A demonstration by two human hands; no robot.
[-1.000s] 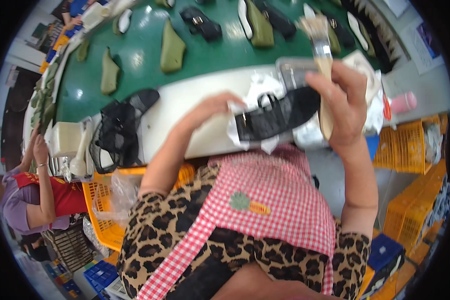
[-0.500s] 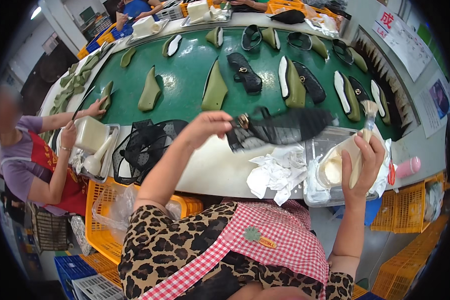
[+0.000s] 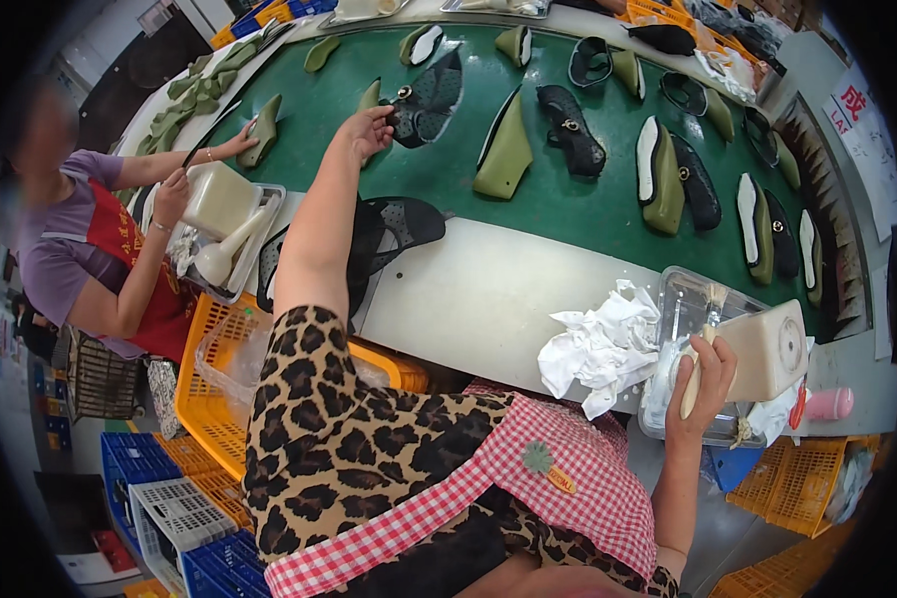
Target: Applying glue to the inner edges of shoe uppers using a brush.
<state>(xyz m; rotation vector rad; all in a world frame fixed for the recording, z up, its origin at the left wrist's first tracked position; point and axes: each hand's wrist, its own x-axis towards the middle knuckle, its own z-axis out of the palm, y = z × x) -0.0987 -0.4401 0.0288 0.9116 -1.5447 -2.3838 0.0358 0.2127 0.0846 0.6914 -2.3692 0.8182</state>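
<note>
So the black mesh shoe upper (image 3: pixel 424 98) has now been carried out over the green belt (image 3: pixel 568 199), pinched in the left hand (image 3: pixel 369 128), where half a second back it was hung nearer the white counter (image 3: pixel 488 299). Meanwhile the right hand (image 3: pixel 703 374) is wrapped around a brush (image 3: pixel 698 354), kept at the clear tray (image 3: pixel 683 309).

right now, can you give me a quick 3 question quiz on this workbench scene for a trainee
1. True or false: the left hand is stretched out over the green belt, touching a black shoe upper.
2. What does the right hand hold? A) scissors B) a brush handle C) a pink bottle
3. Fill in: the crumpled white cloth lies beside the clear plastic ____.

Key: 1 true; 2 B; 3 tray
</note>
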